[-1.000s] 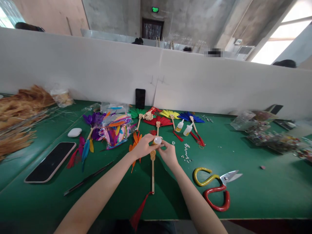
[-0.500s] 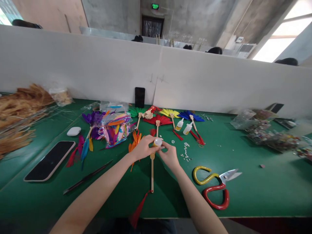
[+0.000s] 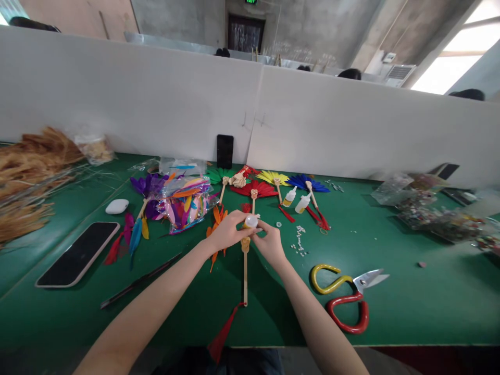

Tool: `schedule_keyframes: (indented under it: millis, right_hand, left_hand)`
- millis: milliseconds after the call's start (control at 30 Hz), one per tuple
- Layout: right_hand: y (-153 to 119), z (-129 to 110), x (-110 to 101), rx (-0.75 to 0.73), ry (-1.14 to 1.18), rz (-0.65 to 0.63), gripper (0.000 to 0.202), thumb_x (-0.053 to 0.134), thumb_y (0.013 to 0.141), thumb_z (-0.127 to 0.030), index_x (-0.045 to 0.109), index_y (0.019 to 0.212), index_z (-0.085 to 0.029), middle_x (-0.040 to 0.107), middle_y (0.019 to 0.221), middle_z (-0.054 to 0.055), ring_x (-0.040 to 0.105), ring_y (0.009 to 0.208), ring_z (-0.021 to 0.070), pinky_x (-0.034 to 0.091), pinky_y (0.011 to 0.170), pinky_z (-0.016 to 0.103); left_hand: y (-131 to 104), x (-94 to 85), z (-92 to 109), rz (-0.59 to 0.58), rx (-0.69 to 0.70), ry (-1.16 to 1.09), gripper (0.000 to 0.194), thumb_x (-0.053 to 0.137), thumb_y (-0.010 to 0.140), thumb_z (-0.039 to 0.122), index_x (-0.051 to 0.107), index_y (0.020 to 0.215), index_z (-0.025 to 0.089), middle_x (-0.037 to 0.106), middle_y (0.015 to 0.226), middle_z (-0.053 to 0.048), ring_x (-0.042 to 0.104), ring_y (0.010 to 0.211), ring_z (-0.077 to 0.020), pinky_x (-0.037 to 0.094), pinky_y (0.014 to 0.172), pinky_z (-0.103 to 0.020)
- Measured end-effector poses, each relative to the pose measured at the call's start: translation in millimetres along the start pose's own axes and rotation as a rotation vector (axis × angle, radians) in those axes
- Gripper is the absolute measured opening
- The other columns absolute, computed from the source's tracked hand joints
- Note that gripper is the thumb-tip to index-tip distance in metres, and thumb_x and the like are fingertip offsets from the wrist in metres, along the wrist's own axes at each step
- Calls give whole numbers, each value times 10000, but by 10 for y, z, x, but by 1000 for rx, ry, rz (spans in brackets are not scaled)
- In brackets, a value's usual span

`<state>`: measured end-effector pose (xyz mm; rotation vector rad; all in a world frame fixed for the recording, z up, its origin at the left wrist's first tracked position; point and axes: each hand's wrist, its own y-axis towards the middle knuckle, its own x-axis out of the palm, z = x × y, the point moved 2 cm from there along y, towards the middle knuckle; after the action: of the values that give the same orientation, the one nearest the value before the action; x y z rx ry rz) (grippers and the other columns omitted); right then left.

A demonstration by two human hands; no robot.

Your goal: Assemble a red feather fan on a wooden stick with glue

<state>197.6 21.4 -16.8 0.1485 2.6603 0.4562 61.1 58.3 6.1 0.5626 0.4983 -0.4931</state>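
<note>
Near the middle of the green table, my left hand (image 3: 227, 229) is closed around a small white-and-yellow bottle (image 3: 250, 222), its bottom end facing me. My right hand (image 3: 269, 243) is pinched right beside the bottle; what its fingertips hold is hidden. Beneath both hands lies a wooden fan handle (image 3: 245, 276) with a red tassel (image 3: 224, 333) at its near end. Orange feathers (image 3: 216, 229) show left of my left hand. Small white beads (image 3: 300, 240) and a tiny clear ring (image 3: 278, 224) lie right of my right hand.
Scissors (image 3: 351, 299) lie at the right, a phone (image 3: 80, 255) and a dark thin tool (image 3: 140, 281) at the left. Behind are feather bags (image 3: 187, 203), a red fan (image 3: 255, 189), a blue fan (image 3: 308, 182), glue bottles (image 3: 289, 198) and a standing phone (image 3: 225, 151).
The view has tilted down slightly. The bottle and my left hand have shifted a little up and left relative to the handle, uncovering more of its carved top.
</note>
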Motion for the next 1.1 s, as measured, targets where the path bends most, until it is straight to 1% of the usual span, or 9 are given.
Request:
schedule_keyframes:
  millis: [233, 400, 500, 600, 633, 733, 867, 967, 1100]
  right_hand:
    - [19, 101, -102, 14, -25, 45, 288, 550, 708, -216, 674, 958, -143, 719, 860, 38, 653, 811, 234, 495, 700, 274]
    - [-28, 61, -110, 8, 46, 8, 263, 578, 711, -217, 688, 939, -145, 720, 851, 38, 656, 816, 234, 501, 716, 283]
    - [-46, 40, -84, 57, 136, -3, 233, 626, 710, -274, 695, 893, -148, 722, 812, 47, 661, 770, 229, 514, 713, 299]
    - [-58, 20, -64, 103, 181, 45, 268, 658, 705, -348, 691, 868, -137, 723, 801, 69, 666, 736, 229, 525, 696, 310]
    - [-63, 12, -57, 108, 191, 54, 285, 661, 706, -363, 688, 872, -133, 722, 812, 75, 667, 738, 228, 528, 695, 310]
    - [-79, -3, -31, 106, 202, 59, 308, 662, 711, -375, 680, 897, -131, 721, 846, 77, 669, 755, 220, 533, 707, 303]
    - [-86, 13, -12, 110, 152, 87, 326, 674, 698, -383, 676, 907, -133, 719, 847, 72, 666, 763, 217, 532, 721, 301]
    - [-86, 27, -2, 130, 135, 80, 335, 673, 697, -386, 677, 916, -132, 720, 847, 75, 666, 755, 217, 535, 715, 301]
    - [-106, 16, 12, 127, 117, 41, 344, 673, 699, -379, 680, 951, -146, 718, 878, 68, 661, 783, 220, 530, 731, 306]
  left_hand:
    - [101, 113, 38, -11, -8, 28, 326, 569, 814, 395, 604, 1078, 207, 651, 1006, -50, 571, 934, -203, 442, 834, -321]
    - [28, 88, 95, -65, -32, 47, 472, 529, 831, 436, 463, 1257, 242, 581, 1171, -72, 520, 1092, -233, 402, 927, -382]
    - [-168, 22, 146, -17, -47, 86, 516, 511, 851, 414, 366, 1324, 269, 485, 1305, -73, 404, 1234, -236, 345, 1002, -398]
    - [-532, 9, 228, 155, -61, 163, 368, 430, 908, 298, 421, 1272, 249, 498, 1296, -68, 416, 1229, -199, 332, 1022, -376]
    - [-673, 38, 265, 179, -34, 193, 320, 422, 910, 255, 464, 1227, 240, 532, 1258, -67, 442, 1205, -192, 345, 1012, -370]
    - [-1039, 226, 371, -34, 85, 287, 276, 421, 899, 197, 537, 1147, 231, 575, 1219, -66, 435, 1221, -213, 356, 1004, -400]
    - [-1231, 426, 444, -306, 156, 393, 399, 483, 879, 305, 478, 1262, 194, 407, 1392, -115, 281, 1323, -289, 336, 1024, -471]
    - [-1222, 467, 433, -385, 152, 411, 456, 487, 875, 335, 439, 1303, 185, 357, 1420, -128, 261, 1332, -288, 323, 1038, -475]
    - [-1223, 472, 381, -388, 123, 394, 455, 474, 882, 311, 422, 1318, 192, 362, 1418, -124, 276, 1330, -260, 320, 1047, -455]
